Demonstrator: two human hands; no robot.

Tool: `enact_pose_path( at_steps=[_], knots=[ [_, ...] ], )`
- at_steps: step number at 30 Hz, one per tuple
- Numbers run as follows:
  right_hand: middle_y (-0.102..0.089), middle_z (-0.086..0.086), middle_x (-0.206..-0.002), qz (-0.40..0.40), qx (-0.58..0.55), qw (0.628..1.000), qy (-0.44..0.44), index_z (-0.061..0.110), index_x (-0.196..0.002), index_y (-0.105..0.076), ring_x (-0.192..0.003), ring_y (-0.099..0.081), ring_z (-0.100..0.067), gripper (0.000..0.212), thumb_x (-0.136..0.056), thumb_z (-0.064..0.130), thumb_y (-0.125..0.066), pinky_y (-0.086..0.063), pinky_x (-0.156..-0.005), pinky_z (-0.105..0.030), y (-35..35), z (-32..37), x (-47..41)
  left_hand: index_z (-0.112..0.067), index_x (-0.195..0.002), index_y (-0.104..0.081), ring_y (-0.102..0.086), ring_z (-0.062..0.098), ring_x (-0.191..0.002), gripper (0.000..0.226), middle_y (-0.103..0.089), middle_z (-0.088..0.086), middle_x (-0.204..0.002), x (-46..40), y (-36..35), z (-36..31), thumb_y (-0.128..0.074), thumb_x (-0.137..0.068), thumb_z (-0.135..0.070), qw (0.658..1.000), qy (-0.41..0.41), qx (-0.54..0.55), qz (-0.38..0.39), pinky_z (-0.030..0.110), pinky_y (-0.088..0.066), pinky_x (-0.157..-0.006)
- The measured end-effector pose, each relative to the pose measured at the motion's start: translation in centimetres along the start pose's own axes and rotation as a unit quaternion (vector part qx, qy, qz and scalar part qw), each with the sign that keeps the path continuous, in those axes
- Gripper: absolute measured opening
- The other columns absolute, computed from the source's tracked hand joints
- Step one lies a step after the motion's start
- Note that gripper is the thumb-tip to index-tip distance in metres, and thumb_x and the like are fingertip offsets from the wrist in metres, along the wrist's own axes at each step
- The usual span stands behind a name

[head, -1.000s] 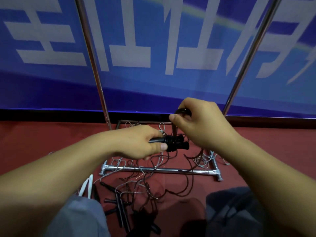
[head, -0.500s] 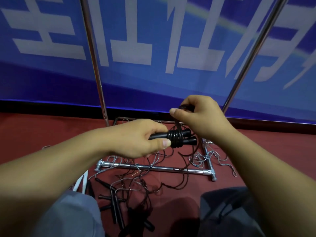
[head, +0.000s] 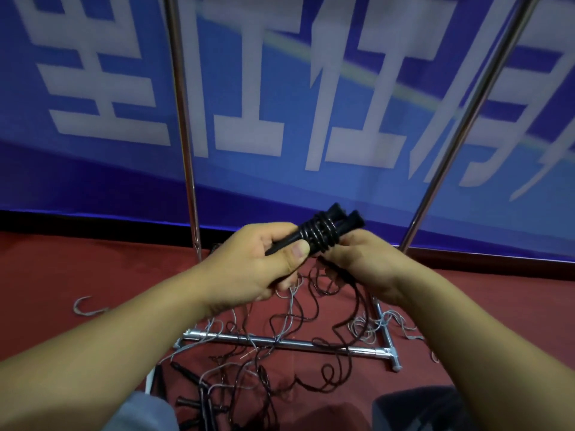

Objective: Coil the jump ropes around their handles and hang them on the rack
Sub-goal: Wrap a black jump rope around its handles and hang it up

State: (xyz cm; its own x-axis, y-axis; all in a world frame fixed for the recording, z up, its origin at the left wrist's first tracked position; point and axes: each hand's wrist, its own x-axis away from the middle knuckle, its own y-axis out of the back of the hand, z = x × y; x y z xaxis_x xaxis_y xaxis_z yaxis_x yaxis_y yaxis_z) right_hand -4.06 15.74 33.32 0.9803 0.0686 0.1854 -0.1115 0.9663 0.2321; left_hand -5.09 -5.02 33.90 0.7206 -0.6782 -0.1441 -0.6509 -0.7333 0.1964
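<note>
head view, looking down past both forearms. left hand (head: 264, 262) wrapped around two black handles (head: 314, 234), thumb pressed on top, fingers curled tight beneath. dark rope (head: 320, 236) coiled in several turns around the handles near their far ends. right hand (head: 364, 259) just right of the coils, touching them from below, fingers mostly hidden, grip on the rope impossible to tell. loose rope tail (head: 348, 321) dangling down toward the red floor (head: 93, 275). more tangled ropes (head: 249, 368) and spare handles (head: 199, 396) near the chrome rack (head: 280, 340) base, uprights rising before a blue banner (head: 280, 88).
</note>
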Motion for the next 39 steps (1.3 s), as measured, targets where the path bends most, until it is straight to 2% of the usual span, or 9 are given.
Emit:
enact_pose_path(
  at_steps=[2,4,8,14,20,26,29,34,39],
  knots=[
    [-0.061,-0.002,-0.068,0.023,-0.033,0.999,0.003,0.005,-0.095,-0.061,-0.061,-0.053,-0.013,0.027,-0.087,0.031,-0.064,-0.047,-0.058,-0.022,-0.4,0.2,-0.1,-0.003,-0.118,-0.06,-0.032,0.013,-0.041,0.045,-0.049,0.001,-0.054,-0.1,0.2,-0.1,-0.052,-0.09,-0.037,0.999,0.003,0.039,-0.023,0.018,-0.026,-0.037],
    [-0.059,-0.003,-0.064,0.04,-0.045,0.998,-0.001,0.01,-0.086,-0.058,-0.057,-0.05,-0.013,0.03,-0.084,0.04,-0.061,-0.044,-0.058,-0.023,-0.6,0.5,-0.1,-0.009,-0.119,-0.062,-0.029,0.012,-0.04,0.045,-0.05,0.001,-0.055,-0.2,0.5,-0.1,-0.053,-0.088,-0.04,0.996,0.007,0.079,-0.048,0.018,-0.024,-0.037],
    [-0.046,-0.001,-0.055,0.038,-0.119,0.992,-0.013,0.018,-0.075,-0.049,-0.051,-0.039,-0.013,0.029,-0.091,0.04,-0.058,-0.034,-0.055,-0.025,-0.4,1.1,0.1,-0.014,-0.11,-0.067,-0.027,0.009,-0.036,0.036,-0.048,0.005,-0.058,-0.5,0.8,-0.1,-0.053,-0.089,-0.04,0.985,0.028,0.126,-0.117,0.016,-0.026,-0.037],
    [-0.03,0.003,-0.055,0.001,-0.201,0.98,-0.012,0.014,-0.088,-0.058,-0.05,-0.028,-0.013,0.027,-0.099,0.038,-0.052,-0.026,-0.057,-0.03,0.2,1.8,0.7,-0.011,-0.108,-0.066,-0.029,0.01,-0.037,0.026,-0.049,0.005,-0.058,-1.4,1.0,0.4,-0.05,-0.102,-0.031,0.97,0.058,0.116,-0.208,0.018,-0.024,-0.036],
    [-0.038,0.0,-0.06,-0.028,-0.092,0.995,0.018,0.015,-0.094,-0.059,-0.051,-0.028,-0.013,0.008,-0.093,0.016,-0.067,-0.024,-0.05,-0.027,0.9,1.4,1.0,-0.016,-0.108,-0.068,-0.031,0.009,-0.037,0.024,-0.051,0.003,-0.059,-1.6,1.5,0.4,-0.05,-0.104,-0.031,0.964,0.074,0.097,-0.236,0.019,-0.026,-0.036],
    [-0.055,0.004,-0.057,-0.138,0.084,0.981,0.103,0.015,-0.082,-0.071,-0.05,-0.038,-0.013,0.015,-0.092,0.027,-0.071,-0.033,-0.045,-0.024,0.9,0.9,1.1,-0.017,-0.109,-0.068,-0.032,0.009,-0.038,0.024,-0.051,0.003,-0.059,-1.4,1.7,0.6,-0.049,-0.104,-0.031,0.966,0.084,0.084,-0.23,0.019,-0.027,-0.037],
    [-0.06,0.008,-0.055,-0.175,0.119,0.972,0.098,0.017,-0.081,-0.074,-0.051,-0.046,-0.008,0.018,-0.094,0.027,-0.068,-0.039,-0.049,-0.021,1.2,1.0,1.0,-0.015,-0.107,-0.068,-0.032,0.009,-0.038,0.025,-0.051,0.003,-0.058,-1.4,1.8,0.7,-0.049,-0.104,-0.031,0.968,0.081,0.074,-0.226,0.02,-0.028,-0.038],
    [-0.073,0.0,-0.07,-0.204,0.135,0.968,0.062,0.019,-0.082,-0.073,-0.06,-0.057,-0.015,0.015,-0.093,0.028,-0.069,-0.048,-0.061,-0.033,2.2,1.2,1.1,-0.016,-0.107,-0.068,-0.034,0.01,-0.039,0.024,-0.053,0.002,-0.058,-1.2,1.7,0.9,-0.05,-0.103,-0.031,0.975,0.068,0.048,-0.206,0.02,-0.028,-0.039],
    [-0.068,0.001,-0.063,-0.174,0.275,0.943,0.073,0.019,-0.073,-0.071,-0.046,-0.048,-0.004,0.03,-0.093,0.041,-0.066,-0.039,-0.043,-0.014,2.9,1.7,1.8,-0.018,-0.107,-0.069,-0.034,0.008,-0.037,0.021,-0.051,0.004,-0.058,-1.1,1.9,0.6,-0.05,-0.103,-0.027,0.976,0.053,0.036,-0.206,0.019,-0.03,-0.039]
  ],
)
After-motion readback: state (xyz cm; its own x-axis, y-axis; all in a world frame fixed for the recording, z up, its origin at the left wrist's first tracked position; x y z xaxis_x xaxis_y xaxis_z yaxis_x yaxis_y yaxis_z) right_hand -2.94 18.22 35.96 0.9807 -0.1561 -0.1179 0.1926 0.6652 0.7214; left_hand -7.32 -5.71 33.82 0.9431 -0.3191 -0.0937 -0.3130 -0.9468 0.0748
